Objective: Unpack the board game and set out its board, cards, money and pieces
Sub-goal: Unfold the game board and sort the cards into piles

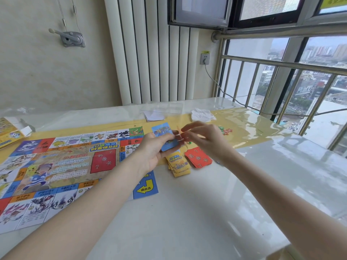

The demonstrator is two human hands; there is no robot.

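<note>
a pale glossy bench (187, 212) is seen running along a railed window at the right, with a yellow strip across its far part. the game board (62, 166) is laid open and flat on the left half of the bench, its near right corner square showing a yellow arrow. the game box (8, 135), partly cut off by the frame, is seen at the far left edge. a clear plastic bag (163, 109) with folded white sheets inside is lying at the far side, and a crumpled white tissue (202, 115) is just right of it. a blue deck of cards (166, 137) is held above the board's right edge in the left hand (155, 149), whose grip is curled around it from below. the right hand (204, 139) is held just beside the deck, its grip narrow, with thumb and forefinger pinching something thin at the deck's edge; what it is cannot be told. below the hands, a yellow card pile (178, 165) and a red card pile (199, 159) are lying side by side, close together. small red and green pieces (225, 130) are lying on the yellow strip, right of the hands.
</note>
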